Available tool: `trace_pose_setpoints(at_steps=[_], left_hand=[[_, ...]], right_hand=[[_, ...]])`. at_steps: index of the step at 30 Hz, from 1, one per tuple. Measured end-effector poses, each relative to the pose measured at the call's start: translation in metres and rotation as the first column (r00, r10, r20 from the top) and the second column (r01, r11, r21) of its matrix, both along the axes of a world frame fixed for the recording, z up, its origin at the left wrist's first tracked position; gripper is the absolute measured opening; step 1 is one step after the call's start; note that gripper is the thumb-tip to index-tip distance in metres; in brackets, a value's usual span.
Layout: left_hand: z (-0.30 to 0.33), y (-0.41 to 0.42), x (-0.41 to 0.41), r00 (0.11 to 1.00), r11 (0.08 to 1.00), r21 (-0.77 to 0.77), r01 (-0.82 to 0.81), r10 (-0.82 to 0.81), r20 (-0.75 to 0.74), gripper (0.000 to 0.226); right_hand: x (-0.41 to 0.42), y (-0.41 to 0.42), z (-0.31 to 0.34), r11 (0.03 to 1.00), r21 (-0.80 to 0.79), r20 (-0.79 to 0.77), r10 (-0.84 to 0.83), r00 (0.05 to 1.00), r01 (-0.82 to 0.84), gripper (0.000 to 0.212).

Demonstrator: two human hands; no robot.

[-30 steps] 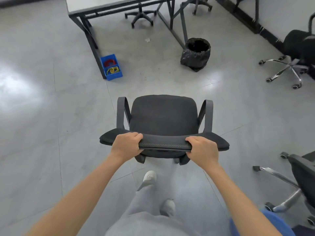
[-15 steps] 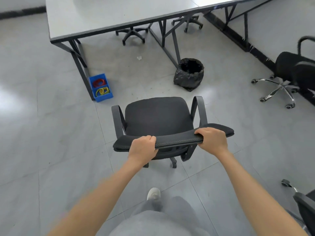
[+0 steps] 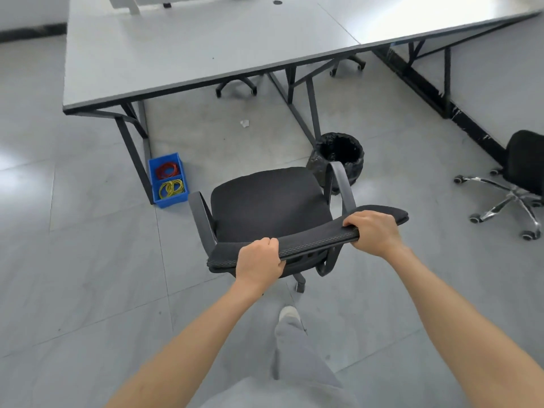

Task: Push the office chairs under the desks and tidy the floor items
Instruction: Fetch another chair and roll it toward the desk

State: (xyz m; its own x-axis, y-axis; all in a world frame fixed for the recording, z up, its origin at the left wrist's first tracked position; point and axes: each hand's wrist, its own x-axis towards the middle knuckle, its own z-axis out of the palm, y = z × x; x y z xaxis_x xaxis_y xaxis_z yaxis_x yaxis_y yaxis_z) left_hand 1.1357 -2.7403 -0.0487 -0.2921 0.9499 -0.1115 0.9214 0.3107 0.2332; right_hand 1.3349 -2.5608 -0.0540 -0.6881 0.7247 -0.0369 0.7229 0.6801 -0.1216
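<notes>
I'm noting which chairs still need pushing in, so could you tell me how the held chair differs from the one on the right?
The held chair is gripped at its backrest by the left hand and right hand; the right chair stands untouched. The held chair has armrests and a dark base; the right chair shows a shiny chrome base, with no armrests visible. The held chair faces the desk; the right chair is partly cut off at the frame edge. Both are black with castors and not yet under a desk.

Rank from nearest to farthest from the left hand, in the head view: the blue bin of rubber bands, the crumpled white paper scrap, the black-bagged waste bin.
Measured from the left hand, which grips the chair backrest:
1. Blue plastic bin of red and yellow rubber bands, ahead-left by the desk leg.
2. Round waste bin lined with a black bag, ahead-right beyond the chair seat.
3. Crumpled white paper scrap, farthest, under the desk.
</notes>
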Motion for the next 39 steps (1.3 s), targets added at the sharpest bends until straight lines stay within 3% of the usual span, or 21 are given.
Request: trace_pose_setpoints(at_steps=[6,16,25,39], left_hand=[[0.005,0.101,-0.043,0.998,0.998,-0.024,-0.05,0.05,0.024,0.025],[0.005,0.234,-0.138,0.999,0.999,-0.036,0.032,-0.032,0.001,0.027],[0.004,0.324,-0.26,0.991,0.991,-0.024,0.129,-0.128,0.041,0.023],[0.002,0.438,-0.392,0.998,0.998,-0.013,0.068,-0.068,0.019,0.026]], right_hand=[[-0.051,0.115,0.004,0.998,-0.017,0.045,0.067,0.997,-0.066,0.027],[-0.143,0.247,0.009,0.998,-0.031,0.057,0.049,0.997,-0.047,0.029],[-0.242,0.312,0.001,0.996,-0.012,-0.01,-0.094,0.996,0.093,0.027],[-0.367,0.407,-0.003,0.992,-0.032,-0.058,-0.124,0.991,0.123,0.031]])
